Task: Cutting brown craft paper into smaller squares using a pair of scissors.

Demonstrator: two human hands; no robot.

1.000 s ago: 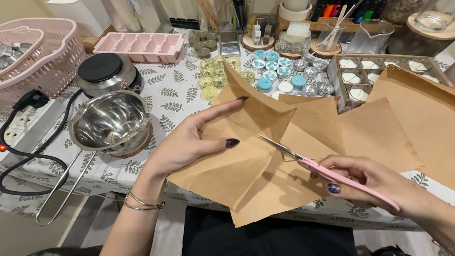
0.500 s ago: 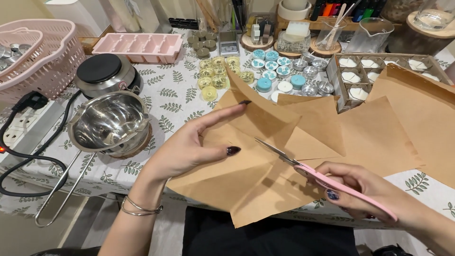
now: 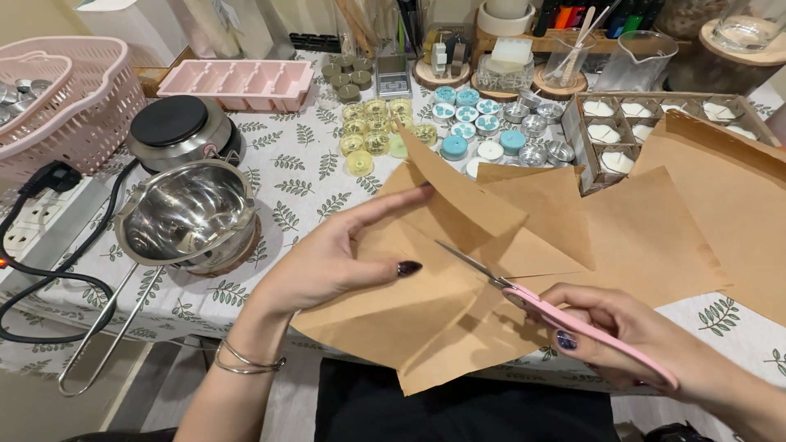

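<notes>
My left hand (image 3: 327,262) holds a folded sheet of brown paper (image 3: 426,303) over the near table edge, thumb on top and index finger stretched along its upper fold. My right hand (image 3: 630,340) grips pink-handled scissors (image 3: 557,315). Their metal blades lie inside a cut in the paper, pointing left toward my left thumb. More cut brown paper pieces (image 3: 655,229) lie flat to the right of the held sheet.
A steel pouring pot (image 3: 188,214) with a long handle sits at left, a round hot plate (image 3: 176,127) behind it. Several small tealight cups (image 3: 483,127), a pink mould tray (image 3: 237,82), a pink basket (image 3: 61,106) and a compartment box (image 3: 647,123) stand behind. A power strip (image 3: 29,221) lies far left.
The scissors have advanced leftward, deeper into the brown paper. My left hand keeps its hold and has shifted slightly.
</notes>
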